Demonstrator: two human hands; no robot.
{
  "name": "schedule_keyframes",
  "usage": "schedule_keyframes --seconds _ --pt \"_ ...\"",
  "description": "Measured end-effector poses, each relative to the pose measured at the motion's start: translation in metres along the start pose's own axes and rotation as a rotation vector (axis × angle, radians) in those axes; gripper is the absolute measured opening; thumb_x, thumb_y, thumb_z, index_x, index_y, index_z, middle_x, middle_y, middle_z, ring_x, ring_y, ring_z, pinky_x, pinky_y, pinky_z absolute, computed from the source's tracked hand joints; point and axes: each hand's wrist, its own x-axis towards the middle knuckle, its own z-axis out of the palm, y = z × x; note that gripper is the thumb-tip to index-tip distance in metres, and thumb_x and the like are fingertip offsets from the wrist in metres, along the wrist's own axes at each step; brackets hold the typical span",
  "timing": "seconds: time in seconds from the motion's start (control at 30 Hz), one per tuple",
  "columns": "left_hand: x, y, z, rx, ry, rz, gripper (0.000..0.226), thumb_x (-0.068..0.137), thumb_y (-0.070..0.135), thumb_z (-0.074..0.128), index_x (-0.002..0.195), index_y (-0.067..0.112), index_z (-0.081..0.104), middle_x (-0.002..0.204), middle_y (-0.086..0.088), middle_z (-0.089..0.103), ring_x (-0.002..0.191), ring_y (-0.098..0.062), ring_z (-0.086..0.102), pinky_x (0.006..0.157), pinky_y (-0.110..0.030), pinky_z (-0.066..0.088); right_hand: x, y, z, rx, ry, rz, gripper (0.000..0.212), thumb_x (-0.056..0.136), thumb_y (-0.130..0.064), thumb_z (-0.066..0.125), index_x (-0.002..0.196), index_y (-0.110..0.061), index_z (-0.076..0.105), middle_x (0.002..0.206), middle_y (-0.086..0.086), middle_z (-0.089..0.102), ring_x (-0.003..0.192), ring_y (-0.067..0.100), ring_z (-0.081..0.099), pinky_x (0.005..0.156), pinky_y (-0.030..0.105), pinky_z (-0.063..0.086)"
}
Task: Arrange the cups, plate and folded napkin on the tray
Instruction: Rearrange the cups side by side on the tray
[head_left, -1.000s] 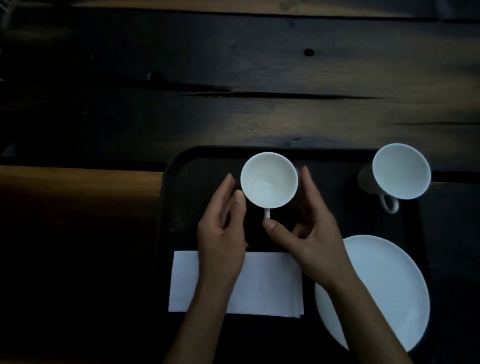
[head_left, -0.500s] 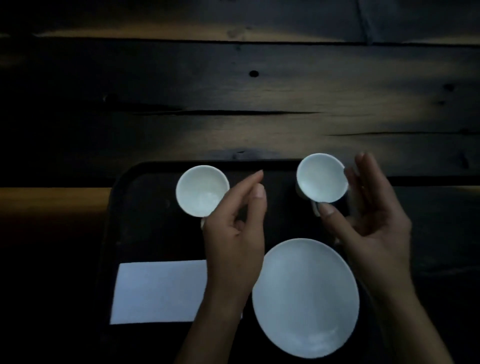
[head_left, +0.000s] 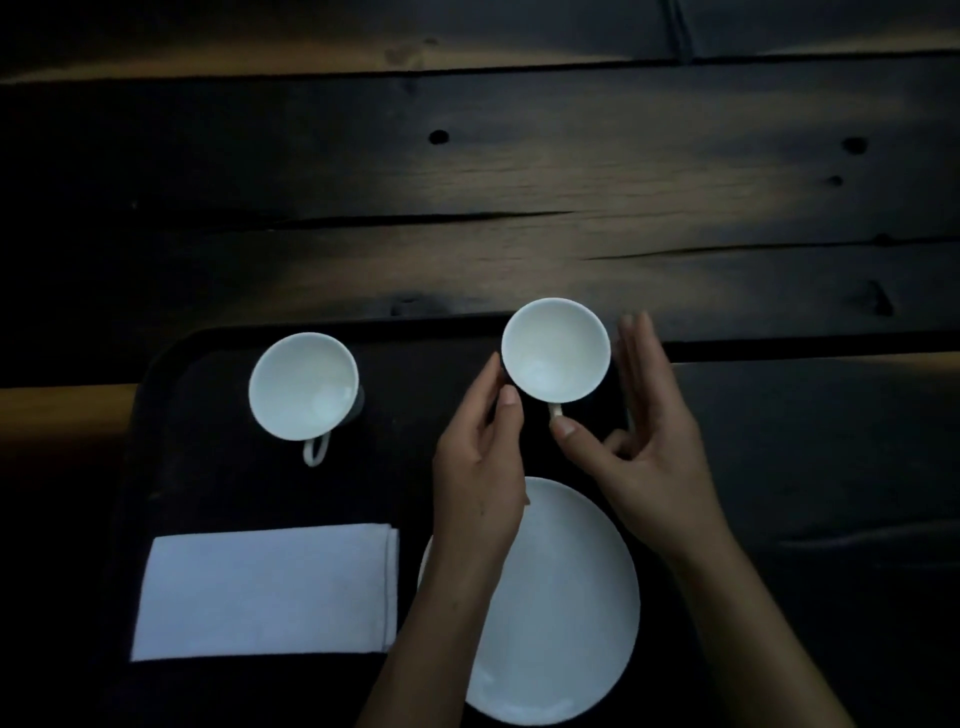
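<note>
left hand (head_left: 480, 467) and right hand (head_left: 647, 447) flank the right cup (head_left: 556, 353) on the tray (head_left: 218, 493), fingers straight, unclenched.

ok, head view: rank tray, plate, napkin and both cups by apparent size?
1. tray: clearly largest.
2. plate and napkin: too close to rank, and the plate is partly hidden.
3. left cup and right cup: look alike, smallest.
</note>
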Motion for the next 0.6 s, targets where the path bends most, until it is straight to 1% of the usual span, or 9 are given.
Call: schedule_keyframes --seconds 0.03,0.07,0.13,0.17,0.23,0.3,0.33,0.43,0.6 --pt "-0.001 0.000 0.002 0.003 -0.017 0.009 0.038 0.106 0.025 0.049 0.140 0.040 0.056 0.134 0.026 0.062 0.127 -0.004 0.058 0.103 -0.066 0.042 0.000 0.001 -0.002 0.024 -0.021 0.019 0.107 0.080 -0.019 0.081 0.162 -0.038 0.015 0.154 -0.043 0.030 0.136 -0.010 0.046 0.065 0.019 0.054" --pt "-0.001 -0.001 0.004 0.005 -0.028 0.013 0.038 0.106 0.025 0.048 0.139 0.042 0.056 0.134 0.027 0.062 0.127 -0.005 0.059 0.101 -0.067 0.043 0.001 0.003 -0.004 0.051 -0.043 0.039 0.107 0.080 -0.018 0.081 0.161 -0.039 0.014 0.157 -0.037 0.030 0.142 -0.010 0.040 0.069 0.019 0.054" --pt "-0.001 -0.004 0.006 0.002 -0.037 0.009 0.039 0.106 0.027 0.048 0.138 0.048 0.055 0.133 0.028 0.062 0.126 -0.005 0.060 0.097 -0.063 0.048 0.003 0.005 -0.006 0.070 -0.083 0.068 0.105 0.082 -0.016 0.080 0.161 -0.040 0.015 0.157 -0.033 0.035 0.144 -0.010 0.035 0.078 0.018 0.054" --pt "-0.001 -0.005 0.007 0.000 -0.036 0.007 0.039 0.106 0.028 0.048 0.137 0.050 0.054 0.133 0.029 0.062 0.125 -0.005 0.061 0.091 -0.056 0.052 0.005 0.006 -0.006 0.056 -0.100 0.074 0.103 0.083 -0.016 0.080 0.160 -0.041 0.017 0.155 -0.035 0.038 0.144 -0.010 0.035 0.081 0.020 0.055" --pt "-0.001 -0.004 0.007 -0.002 -0.037 0.008 0.039 0.106 0.029 0.047 0.135 0.055 0.053 0.132 0.029 0.062 0.122 -0.006 0.063 0.069 -0.033 0.054 0.009 0.006 -0.005 0.025 -0.133 0.068 0.097 0.086 -0.014 0.079 0.160 -0.039 0.023 0.153 -0.031 0.043 0.143 -0.007 0.039 0.089 0.028 0.057" --pt "0.000 -0.004 0.006 0.000 -0.041 -0.008 0.040 0.106 0.031 0.046 0.134 0.059 0.051 0.131 0.030 0.062 0.119 -0.007 0.065 0.051 -0.018 0.047 0.012 0.005 -0.003 0.038 -0.153 0.060 0.089 0.088 -0.006 0.077 0.158 -0.036 0.030 0.153 -0.021 0.048 0.144 0.000 0.043 0.104 0.042 0.053" --pt "0.000 -0.005 0.006 -0.001 -0.045 -0.018 0.041 0.105 0.031 0.045 0.134 0.060 0.050 0.132 0.030 0.061 0.118 -0.007 0.065 0.045 -0.016 0.045 0.013 0.005 -0.002 0.055 -0.152 0.057 0.087 0.088 -0.003 0.076 0.156 -0.034 0.033 0.152 -0.017 0.050 0.143 0.003 0.045 0.108 0.048 0.050" --pt "-0.001 -0.006 0.005 -0.008 -0.056 -0.030 0.045 0.104 0.030 0.043 0.135 0.063 0.047 0.134 0.030 0.059 0.118 -0.008 0.066 0.042 -0.016 0.043 0.014 0.006 0.001 0.110 -0.144 0.054 0.083 0.085 -0.001 0.079 0.151 -0.032 0.039 0.150 -0.012 0.053 0.141 0.009 0.049 0.107 0.057 0.049" --pt "-0.004 -0.008 -0.001 -0.052 -0.025 -0.018 0.051 0.104 0.021 0.044 0.135 0.063 0.047 0.134 0.031 0.059 0.119 -0.010 0.065 0.041 -0.016 0.043 0.013 0.005 0.010 0.120 -0.162 0.057 0.082 0.084 -0.004 0.081 0.149 -0.031 0.039 0.150 -0.009 0.053 0.141 0.012 0.050 0.108 0.056 0.048"
